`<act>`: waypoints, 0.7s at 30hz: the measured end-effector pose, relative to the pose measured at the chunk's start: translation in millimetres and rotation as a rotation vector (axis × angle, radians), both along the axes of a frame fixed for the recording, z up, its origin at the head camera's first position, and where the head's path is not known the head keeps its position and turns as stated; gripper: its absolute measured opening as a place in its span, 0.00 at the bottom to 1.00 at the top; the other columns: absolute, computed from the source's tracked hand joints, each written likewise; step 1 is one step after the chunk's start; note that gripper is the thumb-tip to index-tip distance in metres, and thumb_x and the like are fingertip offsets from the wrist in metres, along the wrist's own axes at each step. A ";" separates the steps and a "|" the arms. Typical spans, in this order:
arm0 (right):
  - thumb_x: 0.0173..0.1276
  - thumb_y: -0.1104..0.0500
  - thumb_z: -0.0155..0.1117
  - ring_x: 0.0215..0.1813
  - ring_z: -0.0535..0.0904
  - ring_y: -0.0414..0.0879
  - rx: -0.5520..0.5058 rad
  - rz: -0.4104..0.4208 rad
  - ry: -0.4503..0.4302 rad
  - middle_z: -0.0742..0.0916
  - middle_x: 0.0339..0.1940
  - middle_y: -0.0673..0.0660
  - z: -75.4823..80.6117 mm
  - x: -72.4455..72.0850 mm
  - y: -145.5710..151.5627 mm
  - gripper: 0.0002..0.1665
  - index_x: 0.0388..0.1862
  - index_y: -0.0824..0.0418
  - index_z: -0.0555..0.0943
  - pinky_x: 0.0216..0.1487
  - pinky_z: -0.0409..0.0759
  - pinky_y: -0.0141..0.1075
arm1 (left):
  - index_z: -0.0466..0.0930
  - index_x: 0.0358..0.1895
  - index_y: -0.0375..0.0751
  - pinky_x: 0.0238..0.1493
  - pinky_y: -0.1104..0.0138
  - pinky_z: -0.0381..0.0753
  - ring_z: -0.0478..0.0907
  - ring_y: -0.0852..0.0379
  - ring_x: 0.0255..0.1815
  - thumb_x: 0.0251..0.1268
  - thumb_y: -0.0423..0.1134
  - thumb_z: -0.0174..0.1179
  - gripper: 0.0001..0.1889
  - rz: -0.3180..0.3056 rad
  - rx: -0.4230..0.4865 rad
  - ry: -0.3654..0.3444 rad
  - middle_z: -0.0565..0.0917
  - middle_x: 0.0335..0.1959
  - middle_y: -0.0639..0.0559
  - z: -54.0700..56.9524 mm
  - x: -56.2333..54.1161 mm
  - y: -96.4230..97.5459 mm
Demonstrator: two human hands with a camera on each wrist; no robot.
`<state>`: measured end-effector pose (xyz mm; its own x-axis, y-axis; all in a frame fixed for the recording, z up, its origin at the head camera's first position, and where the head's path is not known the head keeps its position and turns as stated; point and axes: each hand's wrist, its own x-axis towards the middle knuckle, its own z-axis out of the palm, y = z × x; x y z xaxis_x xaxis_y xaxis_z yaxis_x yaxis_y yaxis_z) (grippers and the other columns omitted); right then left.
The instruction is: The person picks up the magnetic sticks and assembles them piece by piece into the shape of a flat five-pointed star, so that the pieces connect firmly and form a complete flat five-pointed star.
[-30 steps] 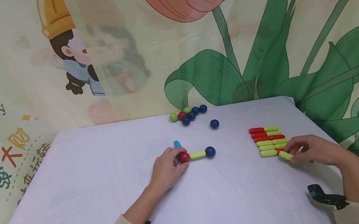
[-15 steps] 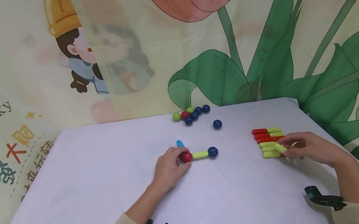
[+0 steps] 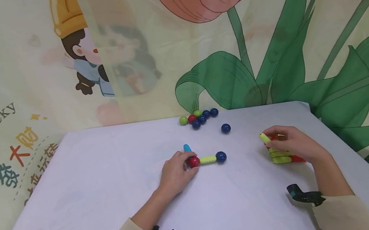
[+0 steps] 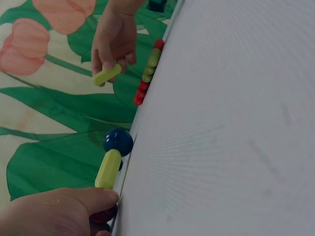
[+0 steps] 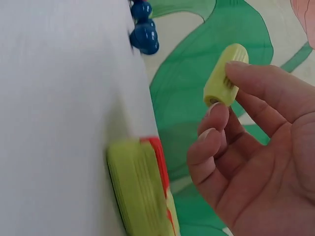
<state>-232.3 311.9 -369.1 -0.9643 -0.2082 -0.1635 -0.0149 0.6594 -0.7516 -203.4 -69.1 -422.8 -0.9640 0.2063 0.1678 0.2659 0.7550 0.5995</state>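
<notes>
My left hand pinches a red ball between thumb and fingers. From that ball a yellow-green rod runs right to a dark blue ball, and a light blue rod points away behind the fingertips. In my right hand a loose yellow-green rod is pinched between thumb and fingers, raised above the table. Beneath this hand lie rows of red and yellow-green rods, partly hidden by it in the head view.
At the table's back edge sits a cluster of blue, green and red balls. One blue ball lies apart, nearer me. A white cloth covers the table, and a printed curtain hangs behind it.
My right hand has lifted the yellow-green rod off the right end of the rows and carried it left and away from me. The left hand keeps its grip on the red ball.
</notes>
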 end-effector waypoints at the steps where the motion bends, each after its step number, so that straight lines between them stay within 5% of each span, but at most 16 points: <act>1: 0.74 0.50 0.66 0.65 0.74 0.60 -0.014 -0.005 -0.004 0.78 0.66 0.64 -0.8 -1.9 -3.9 0.30 0.70 0.59 0.75 0.50 0.82 0.39 | 0.85 0.58 0.51 0.38 0.66 0.70 0.72 0.61 0.31 0.62 0.43 0.74 0.21 0.000 0.000 0.001 0.81 0.39 0.55 0.1 0.0 0.3; 10: 0.72 0.54 0.67 0.40 0.79 0.52 -0.119 0.002 -0.030 0.78 0.56 0.65 -13.2 -17.0 -40.3 0.27 0.66 0.64 0.76 0.40 0.82 0.36 | 0.85 0.57 0.52 0.37 0.67 0.69 0.71 0.62 0.31 0.61 0.43 0.74 0.20 0.002 -0.004 0.013 0.80 0.38 0.56 -0.7 -0.1 0.9; 21: 0.71 0.55 0.67 0.43 0.79 0.51 -0.145 -0.026 -0.100 0.79 0.53 0.61 -24.4 -27.9 -77.0 0.24 0.64 0.60 0.78 0.42 0.81 0.34 | 0.85 0.57 0.52 0.38 0.66 0.70 0.72 0.62 0.31 0.61 0.43 0.74 0.21 0.006 -0.007 0.023 0.81 0.39 0.55 -2.0 -0.5 1.0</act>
